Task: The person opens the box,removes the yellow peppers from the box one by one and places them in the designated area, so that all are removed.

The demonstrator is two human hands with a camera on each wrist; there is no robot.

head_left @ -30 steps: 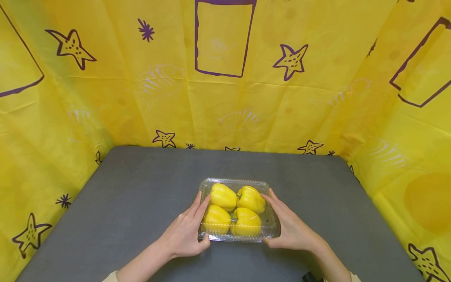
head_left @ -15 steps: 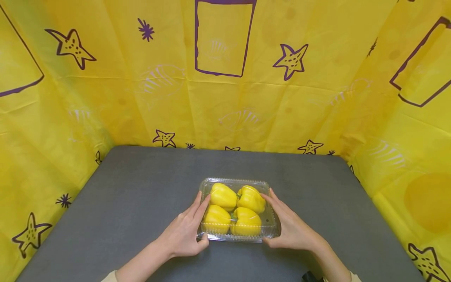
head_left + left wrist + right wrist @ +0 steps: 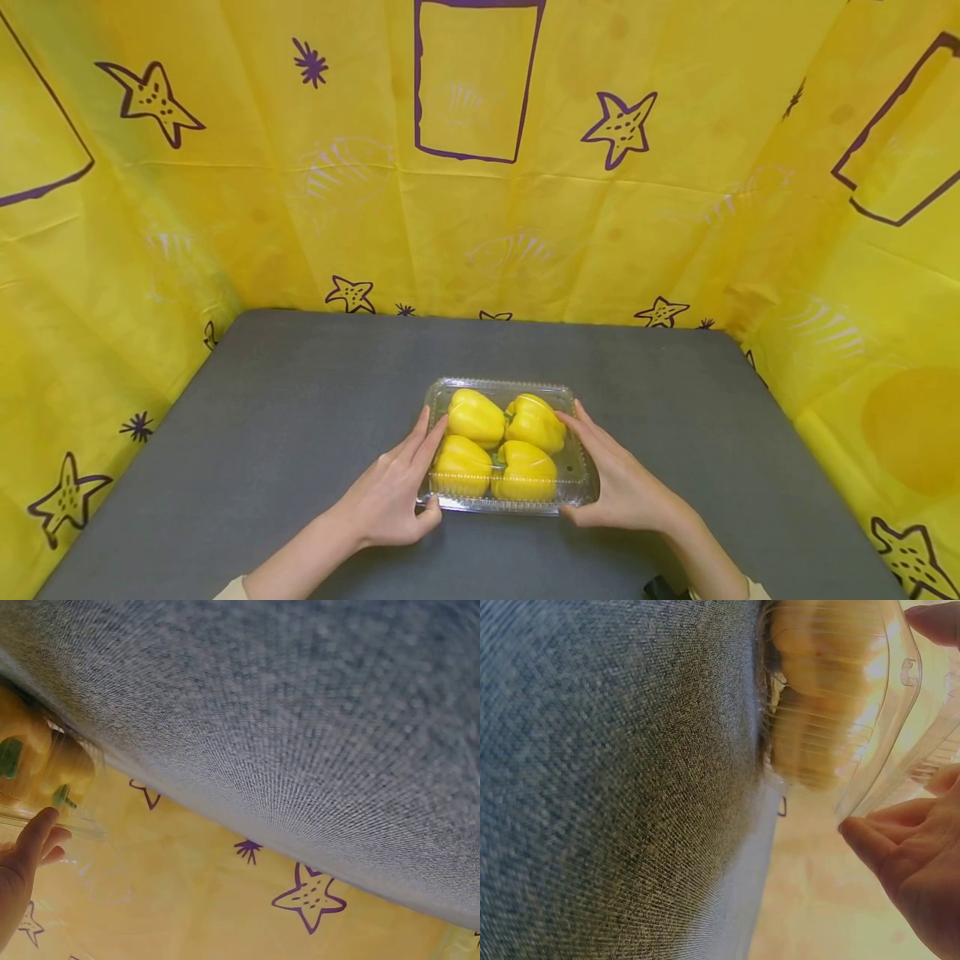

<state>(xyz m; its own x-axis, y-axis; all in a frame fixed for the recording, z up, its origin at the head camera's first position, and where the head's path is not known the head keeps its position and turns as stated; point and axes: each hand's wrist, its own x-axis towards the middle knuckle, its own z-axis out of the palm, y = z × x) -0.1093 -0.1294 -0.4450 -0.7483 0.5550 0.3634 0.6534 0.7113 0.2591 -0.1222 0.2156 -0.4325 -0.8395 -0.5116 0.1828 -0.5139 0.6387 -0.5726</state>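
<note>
A clear plastic clamshell container (image 3: 568, 493) sits on the grey table, filled with several yellow bell peppers (image 3: 476, 417). My left hand (image 3: 390, 492) grips its left side, with the thumb at the front left corner and the fingers along the edge. On the opposite side my right hand (image 3: 618, 479) holds the right edge, thumb at the front right corner. Green pepper stems (image 3: 10, 756) show through the plastic in the left wrist view, close to the left fingertips. In the right wrist view, fingers and thumb touch the container's rim (image 3: 900, 712); part of the hand is cut off.
The grey cloth-covered table (image 3: 300, 392) spreads out on all sides of the container. Yellow curtains (image 3: 480, 208) printed with starfish and fish enclose it at the back and both sides. A small black object (image 3: 660, 588) shows at the bottom edge near the right forearm.
My left thumb has slid slightly leftward at the container's front corner. The right hand, the container and the peppers look the same.
</note>
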